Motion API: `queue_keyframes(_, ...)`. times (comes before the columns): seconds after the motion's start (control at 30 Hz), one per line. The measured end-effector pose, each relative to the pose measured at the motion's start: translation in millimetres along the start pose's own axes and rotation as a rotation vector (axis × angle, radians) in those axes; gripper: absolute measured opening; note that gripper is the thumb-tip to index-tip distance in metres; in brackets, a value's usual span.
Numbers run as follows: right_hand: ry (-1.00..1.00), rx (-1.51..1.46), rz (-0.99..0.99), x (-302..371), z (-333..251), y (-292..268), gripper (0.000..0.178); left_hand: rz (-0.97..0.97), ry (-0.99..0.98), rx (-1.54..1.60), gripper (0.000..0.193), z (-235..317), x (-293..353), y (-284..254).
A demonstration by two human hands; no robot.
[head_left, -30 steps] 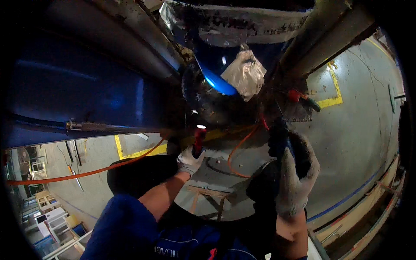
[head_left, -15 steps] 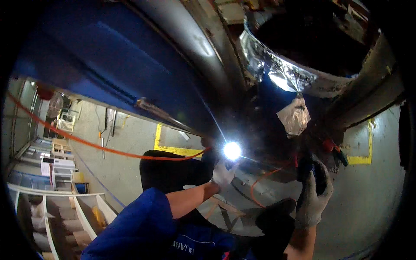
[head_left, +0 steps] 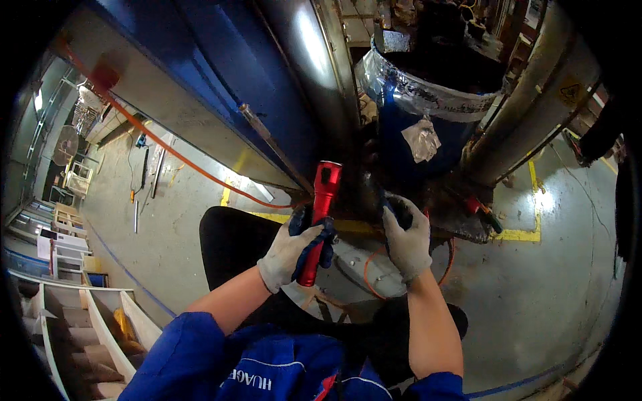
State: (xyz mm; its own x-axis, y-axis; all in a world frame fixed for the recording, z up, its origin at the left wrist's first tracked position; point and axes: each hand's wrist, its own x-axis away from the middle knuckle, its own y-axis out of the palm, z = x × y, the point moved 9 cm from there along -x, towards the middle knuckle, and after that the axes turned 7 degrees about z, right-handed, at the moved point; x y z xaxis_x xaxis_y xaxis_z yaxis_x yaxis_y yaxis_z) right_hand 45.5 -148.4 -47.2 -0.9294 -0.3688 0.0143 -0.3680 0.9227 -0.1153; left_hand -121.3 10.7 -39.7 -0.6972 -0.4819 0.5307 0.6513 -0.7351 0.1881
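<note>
My left hand (head_left: 284, 257), in a pale glove with a dark palm, is wrapped round a red flashlight (head_left: 326, 190). The flashlight's wide head points away from me, toward the dark machine base. To the right of it my right hand (head_left: 409, 242), gloved alike, has its thumb and fingers curved apart, and I see nothing between them. Just beyond that hand stands a blue drum (head_left: 394, 134) with a silver-wrapped rim and a crumpled silver flap (head_left: 421, 140) on its side. The drum's inside is dark.
A blue machine panel (head_left: 221, 73) rises on the left, and a metal column (head_left: 528, 127) on the right. An orange hose (head_left: 180, 174) runs across from the left. A red-and-green-handled object (head_left: 480, 208) lies by the base. Wooden shelving (head_left: 87, 334) stands at lower left.
The flashlight beam, which glared straight at me, now points away. My left hand has turned it and moved left. My right hand has moved left and forward, and my view has shifted back.
</note>
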Motion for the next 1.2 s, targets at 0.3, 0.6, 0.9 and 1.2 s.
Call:
queue_keyframes(0.3,0.000,0.041,0.021,-8,11,-6,0.027,-0.095,0.056,0.218,0.043,9,46,-3)
queue_keyframes(0.6,-0.061,0.108,-0.003,-8,4,-5,0.030,-0.262,-0.039,0.365,0.060,12,64,4)
queue_keyframes(0.9,-0.085,0.156,0.022,-6,0,-9,0.031,-0.019,0.264,-0.047,0.036,40,77,-3)
queue_keyframes(1.2,-0.093,0.129,-0.006,-10,12,-8,0.031,0.049,0.097,0.186,0.047,35,90,-17)
